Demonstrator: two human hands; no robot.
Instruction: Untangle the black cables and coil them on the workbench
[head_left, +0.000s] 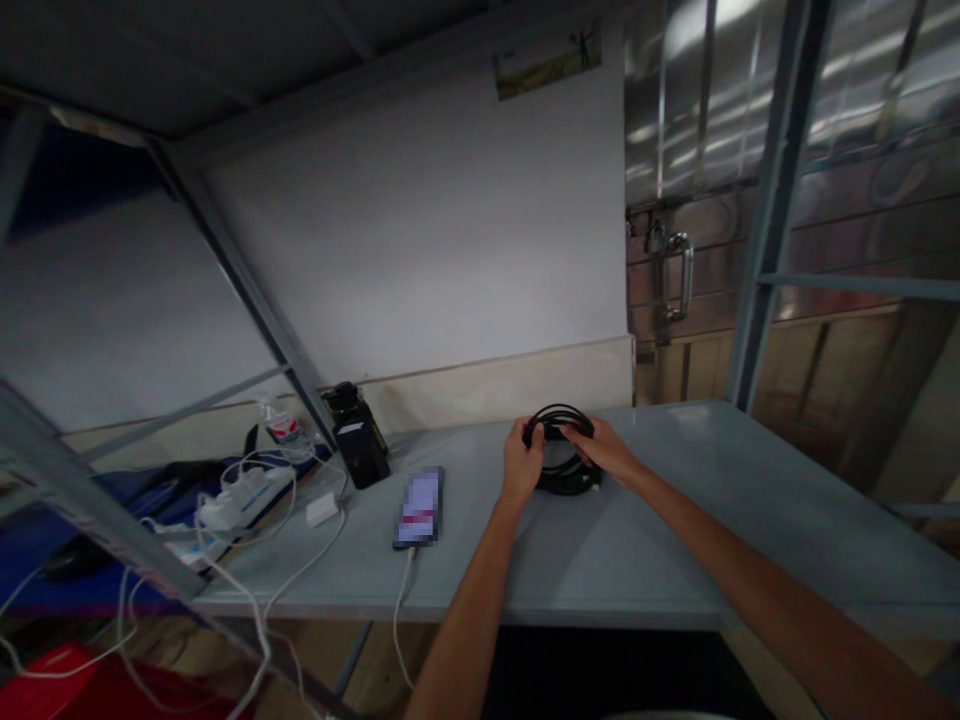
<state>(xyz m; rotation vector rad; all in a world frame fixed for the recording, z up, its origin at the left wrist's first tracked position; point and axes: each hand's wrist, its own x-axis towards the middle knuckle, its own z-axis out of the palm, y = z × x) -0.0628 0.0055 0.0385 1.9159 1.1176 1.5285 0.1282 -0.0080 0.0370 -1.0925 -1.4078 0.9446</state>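
A coiled black cable (pixel 568 484) is held upright just over the grey tabletop, its lower loops at the surface. My left hand (pixel 523 458) is closed round the coil's left side, thumb on the near face. On the opposite side, my right hand (pixel 604 448) grips the loops, its fingers reaching toward the coil's middle. The cable's ends cannot be made out clearly. Left of my hands, a phone (pixel 420 508) with a lit, blurred screen lies on the grey table (pixel 637 560), a white charging cord plugged into its near end.
A black box-like object (pixel 360 440) stands by the wall. Further left are a white adapter (pixel 322 509), a power strip (pixel 247 500) with tangled white cords, and a clear plastic bag (pixel 279 422). A metal post (pixel 776 200) rises at the table's right back corner.
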